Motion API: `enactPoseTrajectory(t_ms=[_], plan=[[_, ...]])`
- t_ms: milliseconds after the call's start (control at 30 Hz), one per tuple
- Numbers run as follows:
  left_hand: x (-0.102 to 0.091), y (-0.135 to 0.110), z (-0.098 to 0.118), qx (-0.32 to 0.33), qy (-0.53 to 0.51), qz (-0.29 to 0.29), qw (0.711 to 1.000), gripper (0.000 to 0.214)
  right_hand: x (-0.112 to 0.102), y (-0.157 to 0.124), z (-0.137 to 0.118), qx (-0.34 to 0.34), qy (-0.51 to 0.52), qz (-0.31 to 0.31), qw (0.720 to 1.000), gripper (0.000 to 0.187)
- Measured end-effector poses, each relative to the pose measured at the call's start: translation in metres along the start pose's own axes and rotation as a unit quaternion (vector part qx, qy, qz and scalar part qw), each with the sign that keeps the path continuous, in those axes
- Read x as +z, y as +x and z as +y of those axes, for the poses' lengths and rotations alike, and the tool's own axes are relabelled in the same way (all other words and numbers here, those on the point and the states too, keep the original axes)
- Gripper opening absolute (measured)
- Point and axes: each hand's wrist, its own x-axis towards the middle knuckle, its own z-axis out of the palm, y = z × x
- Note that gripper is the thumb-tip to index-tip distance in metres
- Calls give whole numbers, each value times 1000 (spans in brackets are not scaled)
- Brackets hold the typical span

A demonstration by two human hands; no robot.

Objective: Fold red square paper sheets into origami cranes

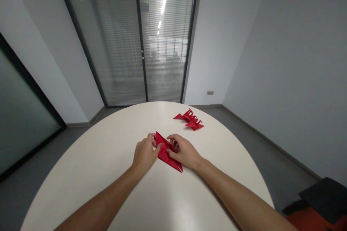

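Note:
A folded piece of red origami paper (pixel 166 154) is held between my two hands, over the middle of the white round table (pixel 108 173). My left hand (pixel 147 151) grips its left side, thumb on top and fingers behind the edge. On the other side my right hand (pixel 184 150) pinches the paper, with the thumb on its face and the index finger curled near the upper edge. One pointed corner rises at the upper left. Two narrow tips lie at the lower right. Some fingertips are hidden behind the paper.
Several finished red paper cranes (pixel 191 119) stand in a row toward the table's far right. Beyond the table are a glass door with blinds (pixel 165 72) and a wall socket (pixel 210 92). A black and orange chair (pixel 322 202) is at the lower right.

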Motion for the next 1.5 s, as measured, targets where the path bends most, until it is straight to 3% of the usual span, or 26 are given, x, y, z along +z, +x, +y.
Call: enactPoseTrajectory(t_ms=[167, 367, 600, 933, 1033, 1233, 1367, 1500], plan=[[7, -2, -7, 21, 25, 25, 999, 53, -2, 0, -4, -7, -20, -22, 1000, 41], [9, -2, -9, 89, 36, 55, 994, 50, -3, 0, -5, -30, -50, -47, 997, 37], [7, -4, -3, 146, 13, -31, 989, 36, -2, 2, -6, -38, -60, -51, 996, 37], [-2, -4, -1, 169, 51, -129, 976, 37, -15, 2, -1, -118, -36, -96, 988, 14], [-4, -5, -4, 181, 42, -144, 972, 38, -20, 1, 3, -121, -18, -107, 987, 27], [-5, -4, -11, 181, 40, -174, 967, 44, -17, 2, 7, -167, -34, -112, 979, 28], [-6, -3, -12, 173, 48, -186, 966, 46, -18, 1, 8, -167, -61, -125, 976, 40], [-7, -2, -11, 170, 50, -190, 966, 46, -24, 0, 8, -164, -48, -167, 971, 52]])
